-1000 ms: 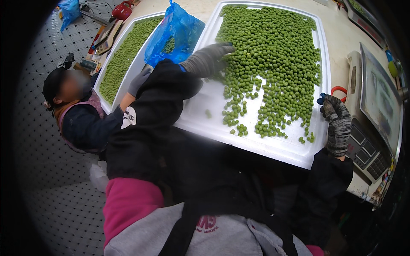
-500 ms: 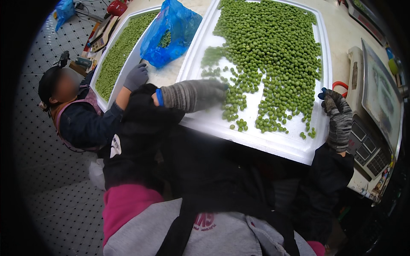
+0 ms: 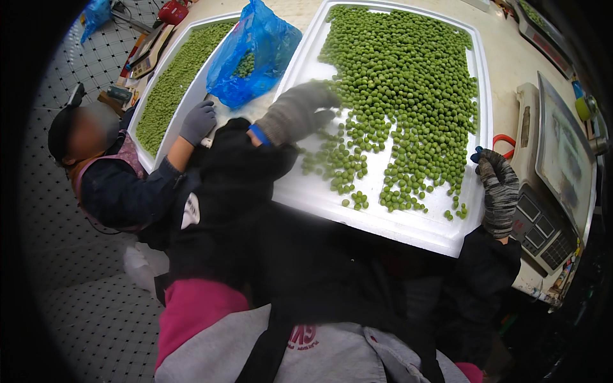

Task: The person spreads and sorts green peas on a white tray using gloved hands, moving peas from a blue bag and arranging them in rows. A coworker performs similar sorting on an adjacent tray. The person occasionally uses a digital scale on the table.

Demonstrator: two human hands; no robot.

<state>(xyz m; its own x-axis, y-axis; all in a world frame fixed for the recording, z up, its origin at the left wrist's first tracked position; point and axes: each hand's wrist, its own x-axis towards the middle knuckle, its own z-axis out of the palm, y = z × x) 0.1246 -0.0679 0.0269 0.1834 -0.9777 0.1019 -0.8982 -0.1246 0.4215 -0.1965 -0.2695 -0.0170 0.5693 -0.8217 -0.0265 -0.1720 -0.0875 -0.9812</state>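
A white tray (image 3: 408, 226) holds a wide spread of green peas (image 3: 408, 83). My left hand (image 3: 297, 110), in a plain grey glove, lies palm down on the tray's left part, fingers against the edge of the pea heap. A few peas trail below it. My right hand (image 3: 498, 191), in a striped grey glove, is curled at the tray's right rim, with a small blue thing (image 3: 476, 154) poking out at its fingertips. What that thing is I cannot make out.
A co-worker sits at the left, one grey-gloved hand (image 3: 198, 121) beside a blue plastic bag (image 3: 252, 54) with peas in it. A second tray of peas (image 3: 175, 76) lies beyond. A weighing scale (image 3: 555, 185) and red scissor handles (image 3: 507, 142) stand at the right.
My left hand swept from the upper pea heap down and left across the tray, then came back a little toward the heap. My right hand stayed at the right rim.
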